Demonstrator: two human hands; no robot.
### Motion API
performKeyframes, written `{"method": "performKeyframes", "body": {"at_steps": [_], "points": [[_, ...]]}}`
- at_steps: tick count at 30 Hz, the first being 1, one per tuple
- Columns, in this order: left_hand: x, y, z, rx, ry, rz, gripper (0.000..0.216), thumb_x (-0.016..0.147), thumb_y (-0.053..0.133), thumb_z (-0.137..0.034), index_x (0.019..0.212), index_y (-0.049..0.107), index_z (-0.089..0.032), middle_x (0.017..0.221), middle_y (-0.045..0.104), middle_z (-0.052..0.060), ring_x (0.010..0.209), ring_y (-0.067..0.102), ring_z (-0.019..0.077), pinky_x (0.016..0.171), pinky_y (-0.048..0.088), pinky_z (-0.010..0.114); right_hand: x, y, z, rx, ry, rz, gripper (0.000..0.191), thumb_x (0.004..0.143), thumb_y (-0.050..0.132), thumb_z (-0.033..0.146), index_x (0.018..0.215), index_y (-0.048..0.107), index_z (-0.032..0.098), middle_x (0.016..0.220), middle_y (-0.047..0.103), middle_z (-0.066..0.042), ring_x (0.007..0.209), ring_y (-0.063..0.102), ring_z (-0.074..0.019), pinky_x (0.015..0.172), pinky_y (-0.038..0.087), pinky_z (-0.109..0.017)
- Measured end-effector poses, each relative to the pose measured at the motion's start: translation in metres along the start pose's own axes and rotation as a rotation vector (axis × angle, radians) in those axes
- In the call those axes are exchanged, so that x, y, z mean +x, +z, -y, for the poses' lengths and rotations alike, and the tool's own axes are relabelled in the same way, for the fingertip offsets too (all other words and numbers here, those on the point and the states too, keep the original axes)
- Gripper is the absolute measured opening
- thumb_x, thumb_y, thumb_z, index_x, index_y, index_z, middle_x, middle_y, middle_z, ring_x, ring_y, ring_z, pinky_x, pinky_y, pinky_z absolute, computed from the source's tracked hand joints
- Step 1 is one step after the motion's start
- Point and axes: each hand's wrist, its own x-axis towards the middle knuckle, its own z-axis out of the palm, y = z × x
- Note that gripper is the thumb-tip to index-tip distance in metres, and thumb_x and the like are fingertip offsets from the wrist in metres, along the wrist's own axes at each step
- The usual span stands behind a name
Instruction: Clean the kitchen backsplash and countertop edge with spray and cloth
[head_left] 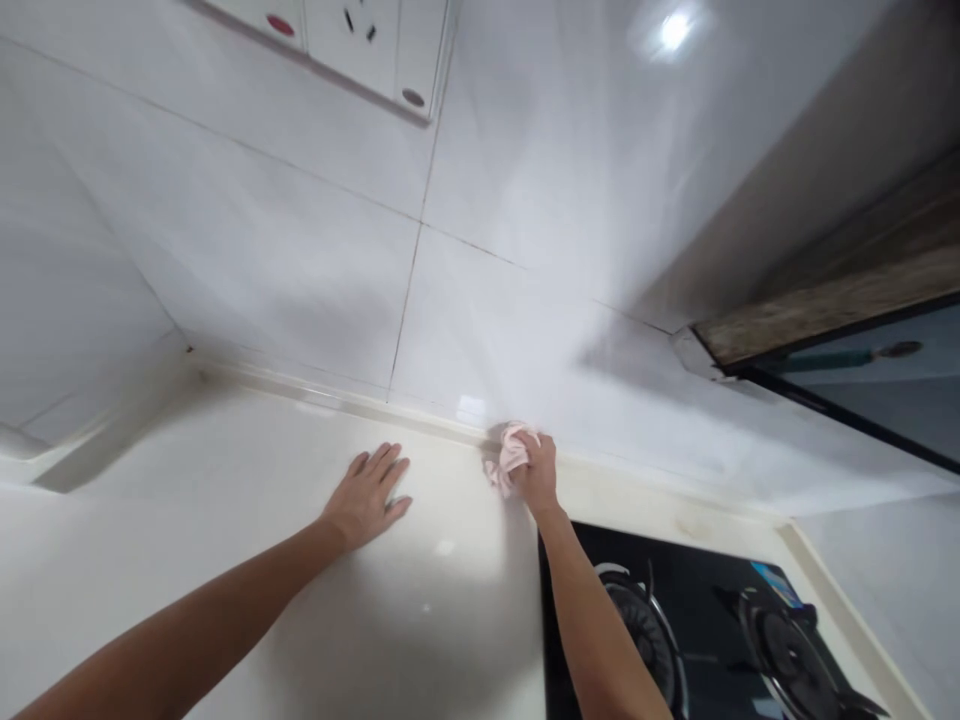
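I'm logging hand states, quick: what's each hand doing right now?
Left hand: open, fingers spread, laid on the pale counter.
Right hand: closed, holding a bunched pink cloth.

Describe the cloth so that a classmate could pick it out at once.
Find the black stove at the lower right of the picture. Near its back left corner, by the foot of the tiled wall, the right hand grips the cloth. It is pale pink and crumpled, unlike the smooth whitish counter.
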Motion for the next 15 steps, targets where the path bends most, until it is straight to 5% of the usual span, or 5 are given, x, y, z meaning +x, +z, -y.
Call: {"method": "performKeyframes", "body": {"at_steps": [5, 12, 15], "points": [[0.001, 0.001, 0.001, -0.010, 0.000, -0.031, 0.057, 0.099, 0.045, -0.051, 0.145, 0.056, -0.019, 0.163, 0.045, 0.017, 0.153, 0.039, 0.0341, 0.123, 0.028, 0.053, 0.041, -0.045, 0.055, 0.097, 0.064, -0.345, 0.050, 0.086, 0.047, 0.033, 0.133, 0.049, 0.017, 0.120, 0.060, -0.012, 0.106, 0.061, -0.0247, 0.094, 0.052, -0.041], [0.001, -0.001, -0.004, -0.041, -0.004, -0.042, 0.058, 0.098, 0.045, -0.050, 0.146, 0.055, -0.019, 0.163, 0.045, 0.017, 0.153, 0.038, 0.0349, 0.123, 0.027, 0.054, 0.151, -0.107, 0.158, -0.167, -0.493, -0.648, 0.046, 0.095, 0.043, 0.032, 0.133, 0.060, 0.013, 0.126, 0.050, -0.017, 0.126, 0.051, -0.0287, 0.111, 0.041, -0.053], [0.000, 0.002, -0.005, -0.061, -0.014, -0.040, 0.059, 0.098, 0.045, -0.049, 0.148, 0.053, -0.017, 0.164, 0.043, 0.018, 0.155, 0.034, 0.0352, 0.125, 0.023, 0.054, 0.190, -0.116, 0.185, -0.161, -0.469, -0.697, 0.047, 0.103, 0.034, 0.038, 0.145, 0.049, 0.022, 0.143, 0.039, -0.014, 0.141, 0.041, -0.0297, 0.110, 0.041, -0.056]]}}
